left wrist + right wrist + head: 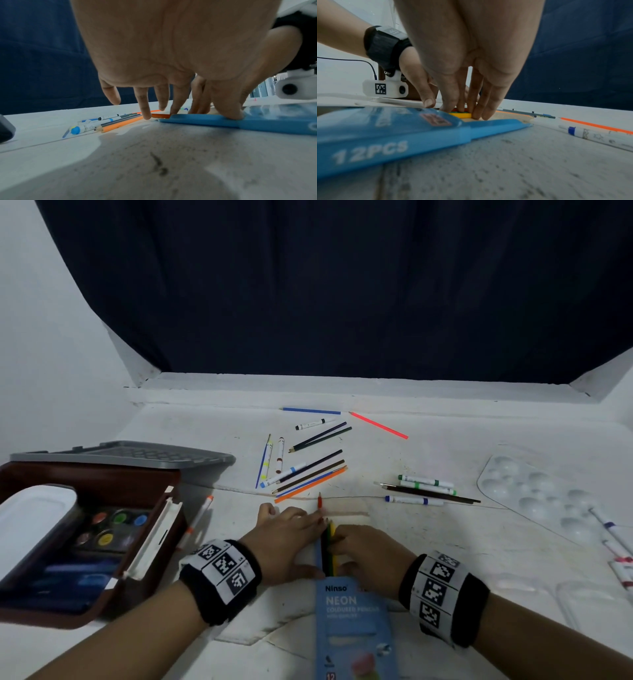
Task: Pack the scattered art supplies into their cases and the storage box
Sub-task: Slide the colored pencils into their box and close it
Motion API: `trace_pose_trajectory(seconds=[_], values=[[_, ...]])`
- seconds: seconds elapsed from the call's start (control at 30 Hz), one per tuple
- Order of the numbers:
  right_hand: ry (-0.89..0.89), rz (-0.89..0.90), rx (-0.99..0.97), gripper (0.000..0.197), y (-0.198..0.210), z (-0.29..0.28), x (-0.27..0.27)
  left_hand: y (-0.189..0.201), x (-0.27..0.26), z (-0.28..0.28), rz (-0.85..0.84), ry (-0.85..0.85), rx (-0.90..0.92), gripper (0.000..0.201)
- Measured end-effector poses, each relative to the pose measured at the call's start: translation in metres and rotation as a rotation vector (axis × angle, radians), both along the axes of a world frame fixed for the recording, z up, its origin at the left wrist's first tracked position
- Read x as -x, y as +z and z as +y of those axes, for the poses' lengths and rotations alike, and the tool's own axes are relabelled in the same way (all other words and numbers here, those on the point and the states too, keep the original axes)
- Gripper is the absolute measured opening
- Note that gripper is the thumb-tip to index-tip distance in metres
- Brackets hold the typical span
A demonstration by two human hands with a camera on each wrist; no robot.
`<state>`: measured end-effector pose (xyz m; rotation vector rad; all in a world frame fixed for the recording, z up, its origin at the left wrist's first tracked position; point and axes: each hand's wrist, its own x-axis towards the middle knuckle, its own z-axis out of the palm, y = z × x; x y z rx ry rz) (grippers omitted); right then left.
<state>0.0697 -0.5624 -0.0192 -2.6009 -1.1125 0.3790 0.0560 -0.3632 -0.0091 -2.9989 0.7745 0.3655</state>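
Both hands work at the open mouth of the blue pencil case [352, 611], which lies flat on the table [154, 162]. The left hand [291, 542] has straight fingers pressing down beside the pencils, thumb on the case flap. The right hand [370, 556] likewise lays extended fingers on the pencil bundle [328, 546], gripping nothing. The red pencil [319, 502] projects just beyond the fingertips. Recommended: keep the case pinned, align the pencils parallel, and slide them in together, avoiding snagging on the flap.

Head view — high, looking forward and down. Wrist views — low, very close, facing inward; all share the blue pencil case [354, 621] [240, 122] [388, 134].
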Motion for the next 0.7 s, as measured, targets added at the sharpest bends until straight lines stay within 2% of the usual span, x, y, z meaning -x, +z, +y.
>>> trace_pose_trajectory(seconds=[0.1, 0.23, 0.33, 0.47, 0.53, 0.63, 0.7], values=[[-0.012, 0.028, 0.013, 0.037, 0.003, -0.002, -0.001, 0.002, -0.003, 0.002, -0.014, 0.007, -0.027, 0.087], [-0.002, 0.066, -0.008, 0.038, 0.005, -0.004, -0.005, -0.005, -0.008, 0.004, -0.006, 0.029, -0.009, 0.098], [-0.017, 0.087, -0.058, 0.037, 0.006, -0.004, -0.007, -0.007, -0.009, 0.003, 0.027, 0.053, 0.024, 0.098], [-0.032, 0.092, -0.099, 0.033, 0.01, -0.002, -0.008, 0.0, -0.008, 0.0, 0.07, 0.105, 0.076, 0.075], [-0.04, 0.111, -0.11, 0.032, 0.014, -0.002, -0.01, 0.003, -0.015, 0.002, 0.07, 0.173, 0.193, 0.059], [-0.044, 0.164, -0.125, 0.031, 0.02, -0.003, -0.017, 0.005, -0.035, 0.006, -0.007, 0.29, 0.366, 0.032], [-0.029, 0.189, -0.125, 0.029, 0.023, -0.004, -0.025, 0.006, -0.047, 0.007, -0.089, 0.341, 0.367, 0.027]])
